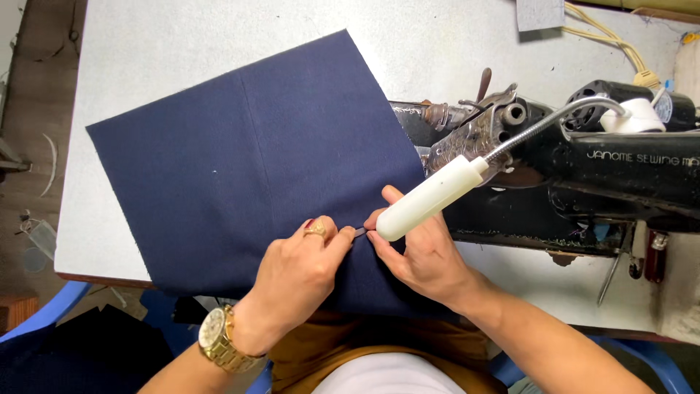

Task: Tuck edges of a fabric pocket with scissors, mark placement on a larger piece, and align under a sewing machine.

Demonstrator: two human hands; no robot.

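1. Navy fabric (240,168): a flat square panel lying on the pale grey table (131,44), its near edge hanging over the table front toward the person's lap. A faint vertical crease runs down its middle (possibly a seam, too faint to say).

2. Left hand (299,273): knuckles up, resting on the cloth near the lower edge, fingers curled and thumb and forefinger pinched together on the fabric. A gold ring (316,229) and a gold wristwatch (217,339) are worn on this side.

3. Small object (359,231) between the two hands: a tiny greyish tip, too small to identify. Both hands meet at it.

4. Right hand (423,255): fingertips closed in a pinch facing the left hand's, partly hidden behind the white lamp head (430,198).

5. Black sewing machine (583,168): stands at the right of the table, touching the cloth's right edge, with the lamp's flexible neck arching over it.

6. Handling note: the pinch looks best kept light and level, both hands close together, with the cloth flat so the layers do not creep. The lamp head sits just above the work and may be bumped.
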